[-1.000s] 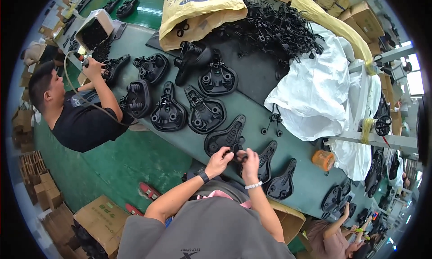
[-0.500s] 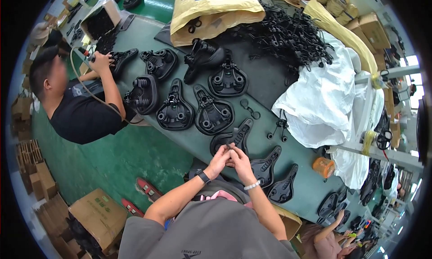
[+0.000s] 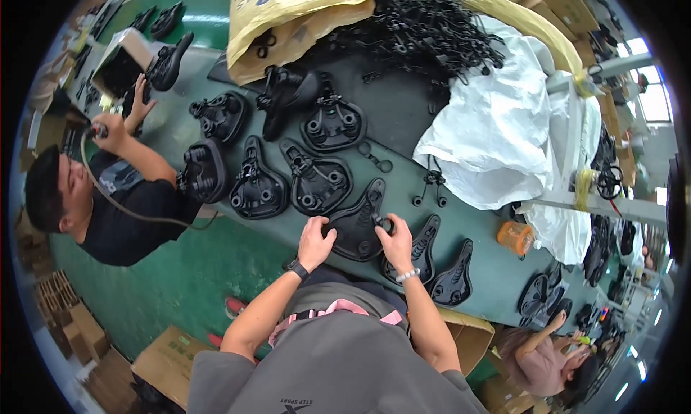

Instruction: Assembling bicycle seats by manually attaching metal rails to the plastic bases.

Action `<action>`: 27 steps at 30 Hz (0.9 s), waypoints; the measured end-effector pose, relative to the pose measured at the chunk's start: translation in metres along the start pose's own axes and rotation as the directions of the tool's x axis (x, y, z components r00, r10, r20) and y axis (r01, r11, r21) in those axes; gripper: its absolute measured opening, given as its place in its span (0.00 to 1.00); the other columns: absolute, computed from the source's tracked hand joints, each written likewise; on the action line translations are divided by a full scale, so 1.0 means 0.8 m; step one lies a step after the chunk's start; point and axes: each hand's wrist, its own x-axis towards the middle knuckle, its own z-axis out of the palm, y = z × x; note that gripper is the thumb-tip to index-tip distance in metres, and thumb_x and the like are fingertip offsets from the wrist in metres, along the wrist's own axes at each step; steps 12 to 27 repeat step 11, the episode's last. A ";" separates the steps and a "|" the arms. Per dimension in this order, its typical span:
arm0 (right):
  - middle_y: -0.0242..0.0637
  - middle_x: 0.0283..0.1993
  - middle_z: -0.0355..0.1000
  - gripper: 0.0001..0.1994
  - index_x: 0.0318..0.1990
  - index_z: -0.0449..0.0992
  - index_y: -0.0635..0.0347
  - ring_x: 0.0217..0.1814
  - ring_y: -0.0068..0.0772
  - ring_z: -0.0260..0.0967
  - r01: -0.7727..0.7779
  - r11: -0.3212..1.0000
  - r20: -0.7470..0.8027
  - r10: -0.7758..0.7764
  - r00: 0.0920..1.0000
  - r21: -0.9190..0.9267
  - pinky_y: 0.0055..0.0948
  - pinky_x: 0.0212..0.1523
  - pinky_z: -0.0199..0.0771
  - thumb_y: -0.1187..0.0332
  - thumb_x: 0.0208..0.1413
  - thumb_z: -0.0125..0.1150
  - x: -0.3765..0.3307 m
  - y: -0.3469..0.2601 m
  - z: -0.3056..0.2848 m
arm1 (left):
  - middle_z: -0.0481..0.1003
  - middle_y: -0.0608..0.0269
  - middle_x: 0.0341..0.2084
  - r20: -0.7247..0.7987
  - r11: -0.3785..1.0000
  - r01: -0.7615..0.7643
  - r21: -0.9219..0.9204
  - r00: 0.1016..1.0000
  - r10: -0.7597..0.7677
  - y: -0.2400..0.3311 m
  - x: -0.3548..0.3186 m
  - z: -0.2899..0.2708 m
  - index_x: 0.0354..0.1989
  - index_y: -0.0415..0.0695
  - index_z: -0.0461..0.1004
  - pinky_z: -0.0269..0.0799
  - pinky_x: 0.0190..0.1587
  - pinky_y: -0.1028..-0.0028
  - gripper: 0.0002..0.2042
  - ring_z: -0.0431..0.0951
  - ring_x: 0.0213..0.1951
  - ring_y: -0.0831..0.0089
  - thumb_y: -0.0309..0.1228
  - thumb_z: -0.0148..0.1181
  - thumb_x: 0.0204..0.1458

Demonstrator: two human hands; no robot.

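A black bicycle saddle [image 3: 354,230] lies underside up on the table in front of me, its narrow nose pointing away. My left hand [image 3: 317,243] grips the saddle's left rim, thumb on the near side. At the opposite edge, my right hand [image 3: 396,243] pinches a small black part [image 3: 385,225] between thumb and fingers. Its exact kind is too small to make out. To the right lie two more bare saddle shells, one saddle [image 3: 425,250] close to my right hand and another saddle [image 3: 453,274] beyond it.
Several saddles with fittings [image 3: 317,176] stand left and ahead. A pile of black wire-like parts [image 3: 432,33], a yellow sack [image 3: 295,18] and a white sack [image 3: 489,133] fill the far side. An orange jar [image 3: 515,236] sits right. A co-worker [image 3: 122,205] holds a hosed tool at left.
My hands have parted from over the saddle; the left has gone to its left rim, the right to its right edge. The view has shifted, and the co-worker's hands have moved apart.
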 end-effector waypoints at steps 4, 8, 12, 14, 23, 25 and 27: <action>0.45 0.48 0.73 0.24 0.53 0.73 0.66 0.42 0.40 0.73 0.109 0.987 -0.201 -0.083 0.976 0.120 0.35 0.47 0.72 0.66 0.50 0.68 0.052 -0.020 0.005 | 0.73 0.50 0.43 0.032 0.995 -0.093 0.036 0.995 0.092 0.011 0.009 0.007 0.43 0.37 0.72 0.68 0.51 0.59 0.15 0.72 0.48 0.50 0.31 0.62 0.49; 0.43 0.41 0.76 0.21 0.51 0.73 0.69 0.38 0.35 0.73 -0.009 0.983 -0.299 0.064 0.952 0.183 0.33 0.45 0.74 0.65 0.53 0.67 0.087 0.064 -0.022 | 0.73 0.51 0.45 0.073 0.968 -0.231 0.099 0.972 0.224 0.036 0.009 0.011 0.41 0.38 0.72 0.69 0.51 0.60 0.13 0.73 0.48 0.51 0.28 0.62 0.49; 0.40 0.36 0.76 0.15 0.47 0.75 0.68 0.36 0.30 0.73 -0.042 0.953 -0.367 0.156 0.917 0.299 0.29 0.42 0.75 0.66 0.56 0.64 0.128 0.090 -0.067 | 0.74 0.51 0.45 0.154 0.973 -0.230 0.026 0.963 0.223 0.048 0.011 0.022 0.40 0.39 0.73 0.70 0.51 0.61 0.11 0.74 0.48 0.53 0.28 0.62 0.49; 0.40 0.36 0.76 0.15 0.47 0.75 0.68 0.36 0.30 0.73 -0.042 0.953 -0.367 0.156 0.917 0.299 0.29 0.42 0.75 0.66 0.56 0.64 0.128 0.090 -0.067 | 0.74 0.51 0.45 0.154 0.973 -0.230 0.026 0.963 0.223 0.048 0.011 0.022 0.40 0.39 0.73 0.70 0.51 0.61 0.11 0.74 0.48 0.53 0.28 0.62 0.49; 0.40 0.36 0.76 0.15 0.47 0.75 0.68 0.36 0.30 0.73 -0.042 0.953 -0.367 0.156 0.917 0.299 0.29 0.42 0.75 0.66 0.56 0.64 0.128 0.090 -0.067 | 0.74 0.51 0.45 0.154 0.973 -0.230 0.026 0.963 0.223 0.048 0.011 0.022 0.40 0.39 0.73 0.70 0.51 0.61 0.11 0.74 0.48 0.53 0.28 0.62 0.49; 0.40 0.36 0.76 0.15 0.47 0.75 0.68 0.36 0.30 0.73 -0.042 0.953 -0.367 0.156 0.917 0.299 0.29 0.42 0.75 0.66 0.56 0.64 0.128 0.090 -0.067 | 0.74 0.51 0.45 0.154 0.973 -0.230 0.026 0.963 0.223 0.048 0.011 0.022 0.40 0.39 0.73 0.70 0.51 0.61 0.11 0.74 0.48 0.53 0.28 0.62 0.49; 0.40 0.36 0.76 0.15 0.47 0.75 0.68 0.36 0.30 0.73 -0.042 0.953 -0.367 0.156 0.917 0.299 0.29 0.42 0.75 0.66 0.56 0.64 0.128 0.090 -0.067 | 0.74 0.51 0.45 0.154 0.973 -0.230 0.026 0.963 0.223 0.048 0.011 0.022 0.40 0.39 0.73 0.70 0.51 0.61 0.11 0.74 0.48 0.53 0.28 0.62 0.49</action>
